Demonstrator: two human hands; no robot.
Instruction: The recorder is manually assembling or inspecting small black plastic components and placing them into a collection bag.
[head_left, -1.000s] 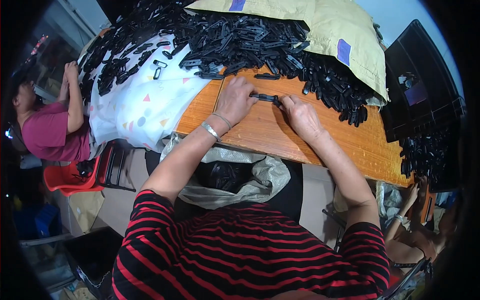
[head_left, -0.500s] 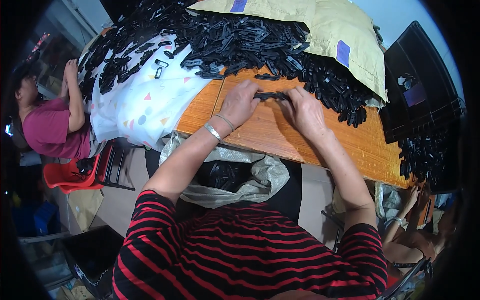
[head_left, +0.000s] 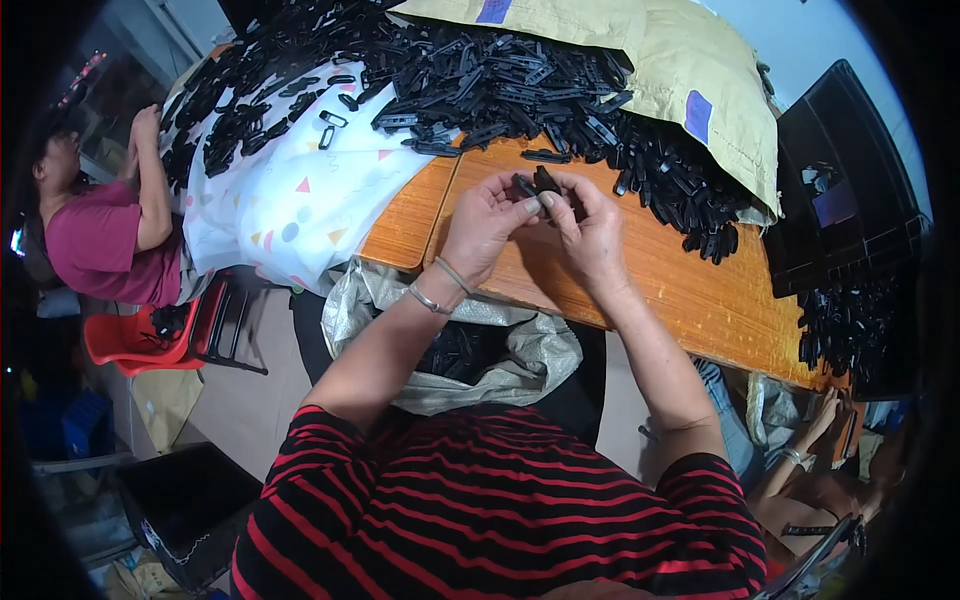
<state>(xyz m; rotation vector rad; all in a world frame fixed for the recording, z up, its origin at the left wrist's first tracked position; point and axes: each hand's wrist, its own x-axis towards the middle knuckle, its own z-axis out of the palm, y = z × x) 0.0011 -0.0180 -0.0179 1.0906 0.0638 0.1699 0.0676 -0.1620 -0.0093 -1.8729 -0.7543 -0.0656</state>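
Observation:
My left hand (head_left: 483,225) and my right hand (head_left: 592,225) meet above the wooden table, thumbs nearly touching. Between their fingertips is a small black plastic piece (head_left: 524,186), pinched by the left fingers. A second dark end (head_left: 546,180) stands up beside it at the right fingers; whether both belong to one part or two, I cannot tell. Fingers hide most of it. Just beyond my hands, a single long black plastic piece (head_left: 545,156) lies on the wood, in front of a large heap of similar pieces (head_left: 500,85).
A paper sack (head_left: 700,60) spills more pieces at the back right. A patterned white sheet (head_left: 290,215) covers the table's left. Below the edge hangs an open woven sack (head_left: 545,360) holding black pieces. One person (head_left: 110,235) sits left; another person's arm (head_left: 800,450) shows right.
My hands have drawn together and turned inward. The black piece, held stretched level between them before, is now tilted up and mostly covered by my fingers.

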